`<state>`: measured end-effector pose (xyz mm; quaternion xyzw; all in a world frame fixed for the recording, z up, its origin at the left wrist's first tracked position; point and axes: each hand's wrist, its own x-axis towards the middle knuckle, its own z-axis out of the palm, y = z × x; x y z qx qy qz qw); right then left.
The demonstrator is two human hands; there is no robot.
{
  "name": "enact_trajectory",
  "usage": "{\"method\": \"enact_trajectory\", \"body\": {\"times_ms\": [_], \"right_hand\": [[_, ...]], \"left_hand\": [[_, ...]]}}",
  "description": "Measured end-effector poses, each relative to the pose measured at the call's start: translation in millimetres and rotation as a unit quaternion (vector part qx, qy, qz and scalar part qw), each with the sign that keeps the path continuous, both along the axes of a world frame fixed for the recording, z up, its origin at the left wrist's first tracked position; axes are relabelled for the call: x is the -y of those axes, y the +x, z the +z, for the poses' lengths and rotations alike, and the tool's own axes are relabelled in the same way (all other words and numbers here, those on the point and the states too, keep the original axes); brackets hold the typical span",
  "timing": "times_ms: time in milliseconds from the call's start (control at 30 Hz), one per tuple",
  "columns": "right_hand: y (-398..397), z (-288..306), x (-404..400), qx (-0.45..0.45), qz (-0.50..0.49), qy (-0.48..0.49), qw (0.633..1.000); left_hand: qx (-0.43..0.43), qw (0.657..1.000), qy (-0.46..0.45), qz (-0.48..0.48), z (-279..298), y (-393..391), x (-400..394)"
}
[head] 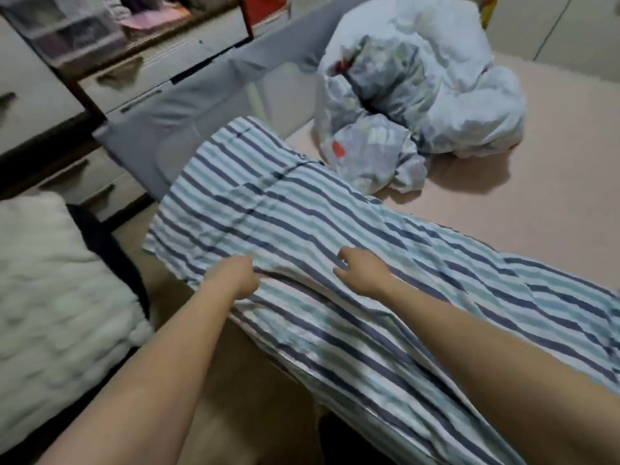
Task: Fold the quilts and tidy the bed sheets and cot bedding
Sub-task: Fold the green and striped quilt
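Observation:
A blue-and-white striped quilt [275, 209] lies folded into a long band across the near side of the pink bed sheet [536, 182]. My left hand [235, 276] is closed on a fold at the quilt's near edge. My right hand [362, 273] hovers just beside it over the stripes, fingers curled and apart, holding nothing. A second quilt [419, 85], white with a coloured print, sits crumpled in a heap at the far side of the bed.
A grey fabric bed rail [174, 105] runs along the left side of the bed. Beyond it stands a white drawer unit [141, 75] with dark wood trim. A fluffy white cushion [50, 280] sits at the near left.

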<state>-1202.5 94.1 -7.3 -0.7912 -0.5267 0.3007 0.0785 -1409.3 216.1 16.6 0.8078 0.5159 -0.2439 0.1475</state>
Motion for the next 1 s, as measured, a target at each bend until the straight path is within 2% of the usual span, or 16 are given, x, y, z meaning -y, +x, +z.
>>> {"method": "enact_trajectory", "body": {"times_ms": [200,367,633,900,1000], "right_hand": [[-64,-18,-125,-0.016,0.083,0.0,0.996],[-101,-18,-220,0.004,0.141,0.016,0.99],[-142,-34,-363,0.108,0.248,0.053,0.961],[-166,-88,-531,0.269,0.372,0.053,0.887],[-167,-110,-572,0.344,0.436,0.013,0.832]], "left_hand": [[0.021,0.996,0.0,0.089,-14,-51,-74],[0.053,0.988,0.039,0.142,-20,-94,-136],[0.123,0.973,0.048,0.188,-61,-143,-270],[0.201,0.97,-0.026,0.138,-145,-140,-420],[0.188,0.973,-0.05,0.126,-167,-130,-458]]}}
